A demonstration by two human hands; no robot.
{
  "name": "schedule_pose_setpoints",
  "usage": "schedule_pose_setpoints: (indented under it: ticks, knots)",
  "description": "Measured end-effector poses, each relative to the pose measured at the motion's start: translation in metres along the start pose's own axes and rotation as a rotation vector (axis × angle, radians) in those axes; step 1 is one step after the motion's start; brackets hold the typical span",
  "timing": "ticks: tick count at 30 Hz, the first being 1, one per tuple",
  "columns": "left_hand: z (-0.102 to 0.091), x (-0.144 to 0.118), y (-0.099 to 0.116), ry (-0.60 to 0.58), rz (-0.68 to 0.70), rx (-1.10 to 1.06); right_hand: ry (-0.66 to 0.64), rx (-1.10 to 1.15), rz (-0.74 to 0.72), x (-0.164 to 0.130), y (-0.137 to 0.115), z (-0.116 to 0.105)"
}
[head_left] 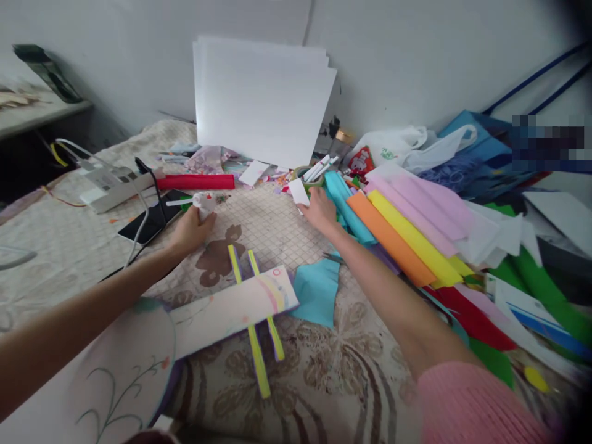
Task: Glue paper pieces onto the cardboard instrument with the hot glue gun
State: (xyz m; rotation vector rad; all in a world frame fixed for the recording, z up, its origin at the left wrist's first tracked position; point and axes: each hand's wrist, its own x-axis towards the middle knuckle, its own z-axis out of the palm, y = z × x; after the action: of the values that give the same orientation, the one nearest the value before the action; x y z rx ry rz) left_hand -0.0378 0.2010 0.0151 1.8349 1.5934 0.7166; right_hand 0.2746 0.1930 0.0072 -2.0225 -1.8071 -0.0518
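My left hand (pixel 190 229) is closed around a small white wad or tube (pixel 203 202) with a thin white stick poking out to the left, beside a dark phone (pixel 150 223). My right hand (pixel 319 211) reaches forward and holds a small white paper slip (pixel 298 191) at its fingertips, next to a roll of tape (pixel 306 177) and a bundle of white pens (pixel 321 168). In front of me lies a long pale card strip (pixel 231 311) across two yellow-green paper strips (pixel 259 357), with a torn turquoise sheet (pixel 317 293) beside it.
Rolled coloured sheets, turquoise, orange (pixel 391 237), yellow and pink, fan out on the right over green and red paper. White boards (pixel 261 98) lean on the wall. A red roll (pixel 197 182), a power strip (pixel 111 185) with cables and plastic bags (pixel 402 145) lie around.
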Motion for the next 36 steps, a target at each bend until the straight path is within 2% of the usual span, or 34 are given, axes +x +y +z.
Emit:
schedule_pose_setpoints:
  ticks: [4,7,8,10,13,17,18,20,23,27,31,34,36]
  knots:
    - [-0.002,-0.001,-0.007,0.032,0.039,0.116,0.021,0.073,0.018,0.013,0.001,0.008]
    - [0.000,-0.001,-0.011,0.052,0.032,0.162,0.082,0.358,0.054,0.003,0.003,0.003]
    - [0.001,0.000,-0.013,0.063,0.029,0.169,0.096,0.501,0.078,-0.007,0.002,-0.001]
    - [0.003,0.001,-0.015,0.086,0.027,0.169,0.042,0.840,0.151,-0.037,-0.002,-0.015]
    - [0.004,0.001,-0.017,0.098,0.038,0.150,-0.139,1.151,0.188,-0.100,-0.011,-0.042]
    - [0.001,-0.005,-0.016,0.084,0.068,0.142,-0.288,1.153,0.321,-0.173,-0.023,-0.073]
    - [0.000,-0.007,-0.015,0.079,0.076,0.144,-0.365,1.164,0.379,-0.185,-0.026,-0.078]
    - [-0.001,-0.011,-0.013,0.070,0.091,0.150,-0.516,1.178,0.430,-0.204,-0.031,-0.082]
    - [-0.004,-0.017,-0.007,0.063,0.098,0.167,-0.626,1.175,0.406,-0.220,-0.038,-0.079]
    - [-0.012,-0.029,0.002,0.062,0.106,0.232,-0.613,1.147,0.374,-0.227,-0.040,-0.071]
    - [-0.020,-0.062,0.012,0.122,0.099,0.381,-0.595,1.134,0.330,-0.226,-0.039,-0.067]
    - [-0.022,-0.096,0.020,0.230,0.240,0.445,-0.571,1.095,0.293,-0.226,-0.037,-0.070]
    - [-0.021,-0.117,0.024,0.222,0.350,0.472,-0.565,1.061,0.263,-0.231,-0.034,-0.074]
